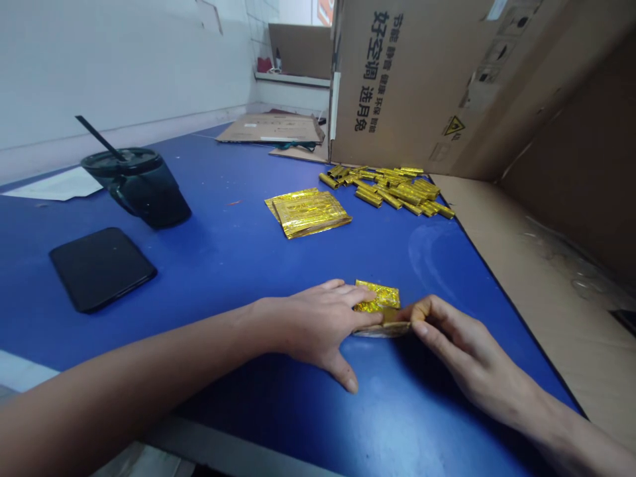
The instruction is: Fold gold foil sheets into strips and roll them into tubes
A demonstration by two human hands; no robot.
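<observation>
Head view: left hand (322, 318) (spread wide) rests on gold foil (388, 295); right hand (460, 348) seemingly pinches its edge

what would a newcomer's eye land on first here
The shiny gold pieces heaped at the far side of the blue tabletop, before the big cardboard box, stand out first. Next comes the gold sheet partly under the left grip, its near right corner pinched by the right grip. A dark mug with a straw sits at left.

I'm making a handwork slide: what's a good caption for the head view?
Left hand on a gold foil sheet, right hand pinching its raised edge, before stacked sheets and rolls.
</observation>
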